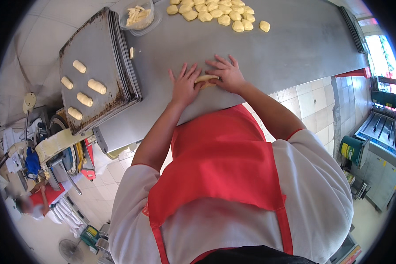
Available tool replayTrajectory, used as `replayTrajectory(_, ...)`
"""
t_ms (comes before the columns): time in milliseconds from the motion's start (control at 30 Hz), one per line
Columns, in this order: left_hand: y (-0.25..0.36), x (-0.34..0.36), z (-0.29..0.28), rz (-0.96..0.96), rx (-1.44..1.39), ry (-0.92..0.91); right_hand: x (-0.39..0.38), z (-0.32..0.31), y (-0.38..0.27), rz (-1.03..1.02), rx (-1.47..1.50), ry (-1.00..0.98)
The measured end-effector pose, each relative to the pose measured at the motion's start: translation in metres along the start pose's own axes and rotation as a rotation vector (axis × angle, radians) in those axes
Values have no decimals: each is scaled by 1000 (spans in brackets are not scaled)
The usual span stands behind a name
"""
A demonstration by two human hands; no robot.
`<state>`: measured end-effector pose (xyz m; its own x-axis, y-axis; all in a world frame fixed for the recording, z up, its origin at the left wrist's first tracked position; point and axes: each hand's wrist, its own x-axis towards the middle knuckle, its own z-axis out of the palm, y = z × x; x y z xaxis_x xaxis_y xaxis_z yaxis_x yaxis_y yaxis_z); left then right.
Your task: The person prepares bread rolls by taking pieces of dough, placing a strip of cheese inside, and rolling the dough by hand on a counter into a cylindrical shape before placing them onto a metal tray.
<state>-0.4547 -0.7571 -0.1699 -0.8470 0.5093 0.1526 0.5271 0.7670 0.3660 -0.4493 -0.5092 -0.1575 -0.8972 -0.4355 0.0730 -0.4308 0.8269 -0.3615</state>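
Note:
On the grey metal worktop near its front edge lies a small strip of pale dough (205, 78), partly rolled up, between my two hands. My left hand (186, 85) touches its left end with the thumb side, its other fingers spread out on the metal. At the right end, my right hand (228, 75) rests in the same way, fingers fanned apart and thumb against the near side of the dough. The dough's ends and underside are partly hidden by my thumbs and index fingers.
A stack of dark baking trays (102, 48) on the left carries several rolled dough pieces (97, 86). Behind it stands a clear plastic tub (138, 16) of pale sticks, with one stick (131, 53) lying nearby. Many dough balls (224, 20) sit at the far side. Another person (35, 204) is at lower left.

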Motion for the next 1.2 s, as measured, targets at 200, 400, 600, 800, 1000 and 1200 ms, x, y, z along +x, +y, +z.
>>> replayTrajectory(200, 13, 3, -10, -45, -86, -122, -6, -10, -3, 46, 62, -20)
replayTrajectory(400, 6, -4, -10, -20, 44, -155, -11, -9, -1, -14, 68, -80)
replayTrajectory(600, 0, -11, 3, -78, 16, 15, -7, 3, -4, -35, 32, 45)
replayTrajectory(800, 20, -2, -14, -70, 40, -238, -18, -11, -1, -7, 5, -31)
replayTrajectory(1000, 7, -23, 3, -84, 64, -75, -24, 2, 1, -143, -31, -63)
replayTrajectory(1200, 6, -25, 6, -44, 78, -3, -18, 8, -7, -112, -46, 44)
